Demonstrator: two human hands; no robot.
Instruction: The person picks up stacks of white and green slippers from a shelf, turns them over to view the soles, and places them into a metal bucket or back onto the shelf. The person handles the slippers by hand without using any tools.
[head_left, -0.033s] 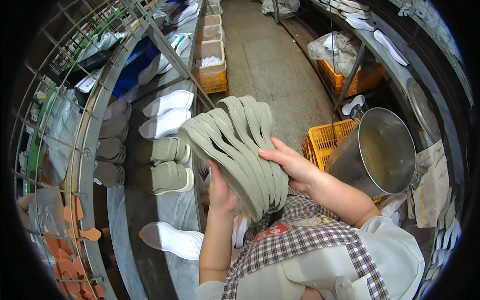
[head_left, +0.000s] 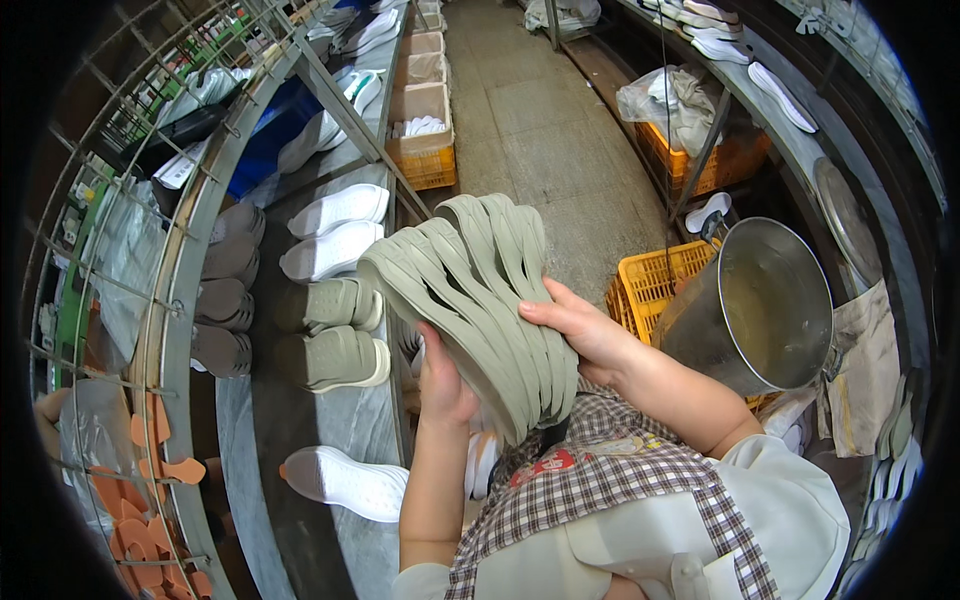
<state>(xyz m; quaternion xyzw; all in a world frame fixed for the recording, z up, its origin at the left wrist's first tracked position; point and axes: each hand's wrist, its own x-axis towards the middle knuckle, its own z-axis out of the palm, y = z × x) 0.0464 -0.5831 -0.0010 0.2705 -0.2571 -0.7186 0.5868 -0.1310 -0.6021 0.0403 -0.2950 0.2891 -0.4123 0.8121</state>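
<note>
- The stack of grey-green shoe soles (head_left: 482, 312) is up in front of the checked apron (head_left: 600, 440), fanned slightly, between both hands;
- the left hand (head_left: 447, 388) grips its left side, thumb pressed along the edge; the fingers beneath are hidden from me;
- the right hand (head_left: 585, 330) clasps the right side, thumb on top;
- white soles (head_left: 338, 232) lie on the bench to the left; a metal pot (head_left: 690, 325) stands to the right, beside a yellow crate (head_left: 655, 270).

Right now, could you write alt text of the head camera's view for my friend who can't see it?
A person's left hand and right hand hold a stack of grey-green shoe soles between them. White soles lie on a grey bench to the left; to the right, a large metal pot stands by a yellow crate.
</note>
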